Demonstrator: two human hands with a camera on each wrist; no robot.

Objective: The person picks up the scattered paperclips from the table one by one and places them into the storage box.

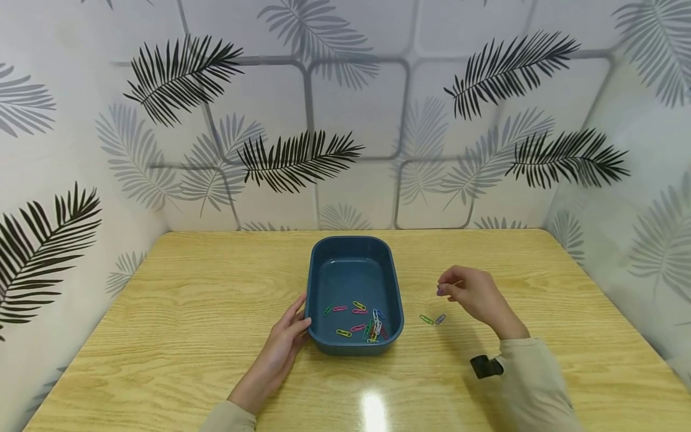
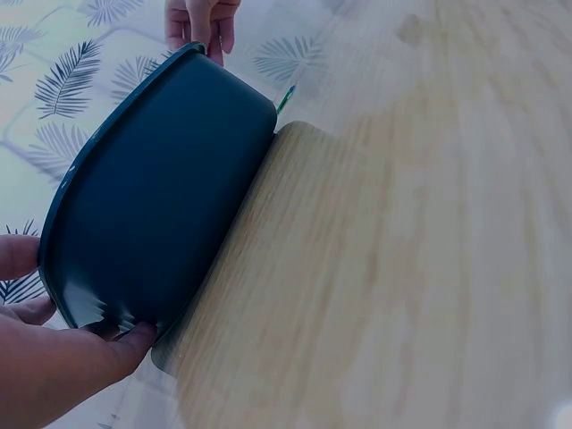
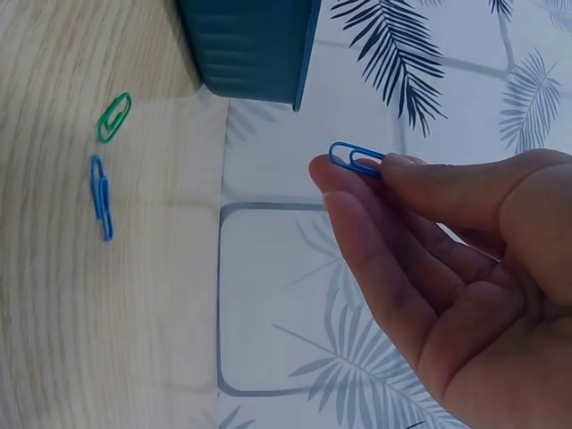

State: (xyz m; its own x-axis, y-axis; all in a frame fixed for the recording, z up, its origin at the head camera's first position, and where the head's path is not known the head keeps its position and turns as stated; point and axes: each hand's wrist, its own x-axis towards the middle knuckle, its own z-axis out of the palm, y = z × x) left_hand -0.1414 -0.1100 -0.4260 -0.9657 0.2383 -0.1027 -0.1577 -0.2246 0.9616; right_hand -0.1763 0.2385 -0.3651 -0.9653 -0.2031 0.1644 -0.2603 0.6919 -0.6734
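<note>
A dark blue plastic bin stands on the wooden table with several coloured paper clips inside, mostly near its front right corner. My left hand rests against the outside of the bin's left side, thumb and fingers spread and touching its wall and rim. To the right of the bin, my right hand is raised above the table. Its thumb and fingertips pinch a blue paper clip, clearest in the right wrist view. Below that hand lie a green paper clip and another blue paper clip.
The wooden table stretches out on both sides of the bin. A wall with a leaf pattern rises behind the table's far edge, and similar panels flank both sides. A black strap sits at the right sleeve.
</note>
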